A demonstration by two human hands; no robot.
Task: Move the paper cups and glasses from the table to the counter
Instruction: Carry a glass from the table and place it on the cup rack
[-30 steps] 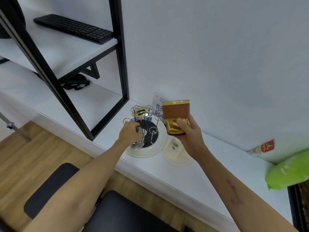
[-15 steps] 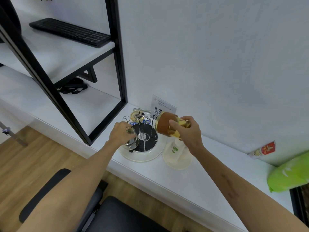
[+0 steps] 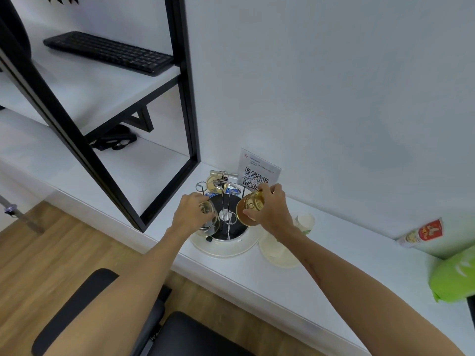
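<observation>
My right hand grips an amber glass with a brown sleeve, turned mouth-down over the right side of a wire cup rack that stands on a round white tray. On the rack's left side my left hand is closed around a clear glass. Another amber glass hangs at the back of the rack. A white paper cup stands on the white counter, just right of my right wrist.
A round white lid or plate lies right of the tray. A QR-code card leans on the wall behind the rack. Black shelf frame stands left, with a keyboard. Green bag and packet at far right. Black chair below.
My right hand has tipped the amber glass from upright to mouth-down and lowered it onto the rack. The left hand stays on the clear glass. The paper cup has come into sight.
</observation>
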